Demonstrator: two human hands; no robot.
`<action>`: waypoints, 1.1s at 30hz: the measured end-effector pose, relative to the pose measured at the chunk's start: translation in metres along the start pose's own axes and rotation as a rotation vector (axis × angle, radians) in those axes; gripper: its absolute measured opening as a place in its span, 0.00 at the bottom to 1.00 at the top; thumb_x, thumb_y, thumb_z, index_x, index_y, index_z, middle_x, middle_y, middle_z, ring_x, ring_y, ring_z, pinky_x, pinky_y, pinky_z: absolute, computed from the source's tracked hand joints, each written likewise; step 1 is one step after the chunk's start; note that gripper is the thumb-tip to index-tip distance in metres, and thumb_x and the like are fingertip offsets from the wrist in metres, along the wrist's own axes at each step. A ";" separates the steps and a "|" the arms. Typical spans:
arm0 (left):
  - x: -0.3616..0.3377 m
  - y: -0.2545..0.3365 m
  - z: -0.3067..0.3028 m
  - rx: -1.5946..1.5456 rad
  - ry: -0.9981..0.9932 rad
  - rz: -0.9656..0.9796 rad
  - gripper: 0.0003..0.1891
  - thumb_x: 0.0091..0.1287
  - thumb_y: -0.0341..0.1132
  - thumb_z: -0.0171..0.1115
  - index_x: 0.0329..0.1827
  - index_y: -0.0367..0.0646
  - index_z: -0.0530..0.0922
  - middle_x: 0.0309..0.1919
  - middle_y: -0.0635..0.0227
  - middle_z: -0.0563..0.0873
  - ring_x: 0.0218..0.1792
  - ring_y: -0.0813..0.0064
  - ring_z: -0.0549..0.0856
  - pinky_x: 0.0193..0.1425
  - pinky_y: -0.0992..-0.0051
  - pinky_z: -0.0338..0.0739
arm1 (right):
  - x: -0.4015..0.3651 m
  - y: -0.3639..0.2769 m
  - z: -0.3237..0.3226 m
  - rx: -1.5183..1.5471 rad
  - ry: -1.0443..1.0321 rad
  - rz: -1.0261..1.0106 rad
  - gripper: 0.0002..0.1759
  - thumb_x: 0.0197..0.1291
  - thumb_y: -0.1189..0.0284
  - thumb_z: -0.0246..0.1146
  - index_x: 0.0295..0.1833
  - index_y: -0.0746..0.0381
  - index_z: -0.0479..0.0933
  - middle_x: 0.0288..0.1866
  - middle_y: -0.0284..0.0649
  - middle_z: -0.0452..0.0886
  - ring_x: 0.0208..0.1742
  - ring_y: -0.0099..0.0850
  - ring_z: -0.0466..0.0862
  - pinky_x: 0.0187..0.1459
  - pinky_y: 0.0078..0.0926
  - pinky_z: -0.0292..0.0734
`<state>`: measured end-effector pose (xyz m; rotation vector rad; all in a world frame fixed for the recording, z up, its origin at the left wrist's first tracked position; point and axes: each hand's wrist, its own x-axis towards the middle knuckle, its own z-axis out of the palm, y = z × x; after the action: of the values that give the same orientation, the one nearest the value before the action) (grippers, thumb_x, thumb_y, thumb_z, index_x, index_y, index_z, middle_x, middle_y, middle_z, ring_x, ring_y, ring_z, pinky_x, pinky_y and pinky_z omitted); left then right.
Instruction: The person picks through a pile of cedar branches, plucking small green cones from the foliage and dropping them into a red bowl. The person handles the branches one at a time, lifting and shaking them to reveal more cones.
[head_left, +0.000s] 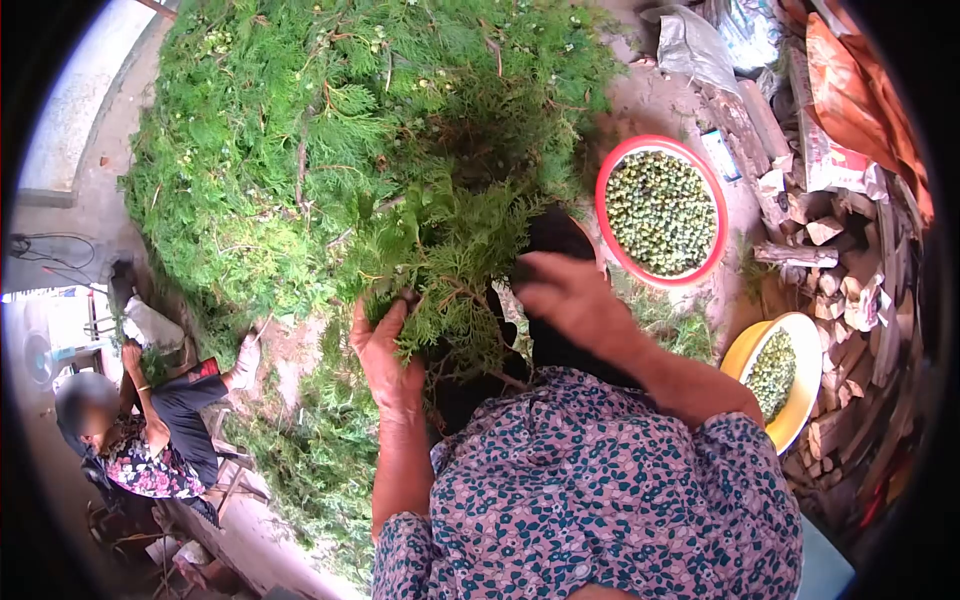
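Note:
My left hand (388,352) is closed around a leafy evergreen branch (462,285) with flat, scaly sprays, held over my lap. To the right of the branch is my right hand (568,292), smeared by motion; whether its fingers hold anything cannot be made out. A large heap of cut evergreen branches (250,190) lies just beyond my hands, with small pale green cones among the sprays. On my right stands a red-rimmed basin (603,205) full of small round green cones.
A yellow basin (812,350) with more green cones stands at my right elbow. Stacked firewood (825,285) and an orange sack (850,90) line the right side. At the left, another person (150,440) sits on a low seat. More cut greenery (310,450) covers the floor beside me.

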<state>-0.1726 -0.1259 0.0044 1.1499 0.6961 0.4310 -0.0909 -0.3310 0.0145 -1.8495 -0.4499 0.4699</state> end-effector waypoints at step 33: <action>-0.053 -0.013 0.027 -0.183 -0.360 -0.022 0.11 0.62 0.24 0.56 0.48 0.36 0.74 0.42 0.67 0.80 0.43 0.81 0.77 0.48 0.80 0.71 | 0.071 -0.048 0.051 1.417 -0.082 -0.040 0.09 0.57 0.77 0.47 0.43 0.62 0.70 0.31 0.38 0.72 0.27 0.33 0.72 0.48 0.48 0.70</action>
<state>-0.1924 -0.1832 0.0133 1.0114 0.3469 0.2530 -0.0610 -0.2384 0.0374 -0.4533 -0.1037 0.6026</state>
